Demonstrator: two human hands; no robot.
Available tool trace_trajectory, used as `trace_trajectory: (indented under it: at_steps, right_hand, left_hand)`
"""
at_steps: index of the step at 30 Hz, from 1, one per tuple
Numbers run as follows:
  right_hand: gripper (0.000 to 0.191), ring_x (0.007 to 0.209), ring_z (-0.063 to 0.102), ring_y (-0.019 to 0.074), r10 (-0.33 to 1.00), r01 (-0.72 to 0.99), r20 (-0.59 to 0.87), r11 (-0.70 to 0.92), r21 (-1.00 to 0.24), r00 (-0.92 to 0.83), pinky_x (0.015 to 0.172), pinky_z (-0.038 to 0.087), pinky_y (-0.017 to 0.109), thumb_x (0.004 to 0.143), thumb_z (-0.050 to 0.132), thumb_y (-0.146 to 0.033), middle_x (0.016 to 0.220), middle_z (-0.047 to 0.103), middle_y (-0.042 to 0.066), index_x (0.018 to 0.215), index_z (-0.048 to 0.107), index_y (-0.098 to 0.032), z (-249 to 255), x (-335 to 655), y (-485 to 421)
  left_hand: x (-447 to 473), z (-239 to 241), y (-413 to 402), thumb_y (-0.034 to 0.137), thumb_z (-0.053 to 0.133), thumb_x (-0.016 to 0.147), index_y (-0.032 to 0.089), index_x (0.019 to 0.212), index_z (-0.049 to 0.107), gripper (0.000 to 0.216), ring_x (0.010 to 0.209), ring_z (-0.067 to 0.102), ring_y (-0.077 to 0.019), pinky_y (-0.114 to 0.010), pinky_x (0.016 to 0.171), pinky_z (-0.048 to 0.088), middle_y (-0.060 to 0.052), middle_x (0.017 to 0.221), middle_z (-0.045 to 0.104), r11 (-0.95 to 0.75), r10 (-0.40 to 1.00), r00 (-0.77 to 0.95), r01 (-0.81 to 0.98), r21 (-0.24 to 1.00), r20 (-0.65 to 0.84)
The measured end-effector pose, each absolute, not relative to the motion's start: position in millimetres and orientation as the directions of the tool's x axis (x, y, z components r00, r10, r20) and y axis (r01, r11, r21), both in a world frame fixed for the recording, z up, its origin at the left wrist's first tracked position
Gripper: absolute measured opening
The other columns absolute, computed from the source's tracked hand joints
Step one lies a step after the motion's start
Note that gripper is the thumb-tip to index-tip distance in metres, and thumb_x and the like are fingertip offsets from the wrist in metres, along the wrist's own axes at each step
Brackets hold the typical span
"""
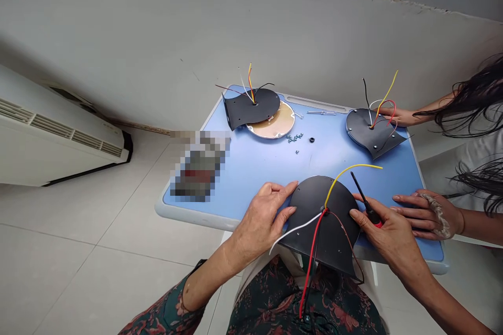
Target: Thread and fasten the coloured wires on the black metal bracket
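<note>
A black plate (314, 235), rounded at the far side with a flared near end, lies at the table's front edge. Yellow, white, red, black and brown wires (324, 211) come out of its centre hole. My left hand (261, 222) grips its left rim between thumb and fingers. In my right hand (387, 233) is a screwdriver (369, 209) with a black shaft pointing up and away; the thumb and a fingertip also touch the plate's right rim. Small screws (294, 138) and a black ring (312, 140) lie beyond the plate.
On the blue table (255, 167), another wired black plate (253, 107) rests partly over a tan disc (275, 124). A co-worker's hand (393, 115) touches a third wired plate (373, 133); their other hand (432, 214) lies at the right edge. A blurred object (200, 172) lies left.
</note>
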State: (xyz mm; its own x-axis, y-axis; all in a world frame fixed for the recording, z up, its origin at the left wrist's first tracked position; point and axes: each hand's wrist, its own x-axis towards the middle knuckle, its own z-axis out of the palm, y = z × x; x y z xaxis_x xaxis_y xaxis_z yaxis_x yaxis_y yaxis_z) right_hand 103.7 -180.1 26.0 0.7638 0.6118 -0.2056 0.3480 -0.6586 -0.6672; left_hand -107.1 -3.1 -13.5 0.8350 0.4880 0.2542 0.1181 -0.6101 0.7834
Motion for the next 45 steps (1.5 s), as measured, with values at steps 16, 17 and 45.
trace_trajectory:
  at_steps: [16,17,45]
  right_hand:
    - [0.077,0.050,0.048,0.0131,0.513,-0.024,-0.402,-0.594,-0.804,0.758,0.048,0.040,0.028,0.071,0.077,-0.061,0.059,0.059,-0.004,0.131,0.065,-0.013,16,81,-207]
    - [0.079,0.048,0.044,0.0118,0.503,-0.053,-0.415,-0.586,-0.809,0.758,0.047,0.038,0.027,0.071,0.078,-0.061,0.059,0.058,-0.004,0.132,0.064,-0.013,15,81,-207]
    - [0.084,0.039,0.030,0.0039,0.413,-0.189,-0.533,-0.632,-0.752,0.738,0.050,0.049,0.030,0.066,0.082,-0.063,0.060,0.059,-0.008,0.135,0.058,-0.020,20,85,-210]
  left_hand:
    - [-107,-13,-4,0.023,0.050,0.102,0.022,0.146,0.052,0.044,0.109,0.059,-0.0237,-0.041,0.092,0.057,-0.011,0.114,0.067,-0.616,0.484,0.837,0.117,0.779,0.257]
    - [-107,-13,-3,0.023,0.050,0.102,0.022,0.146,0.052,0.045,0.109,0.059,-0.0237,-0.041,0.092,0.057,-0.011,0.114,0.067,-0.616,0.481,0.837,0.112,0.779,0.260]
    - [-104,-15,-5,0.010,0.045,0.100,0.015,0.145,0.051,0.046,0.104,0.057,-0.0245,-0.040,0.087,0.055,-0.008,0.091,0.072,-0.634,0.446,0.833,0.036,0.773,0.327]
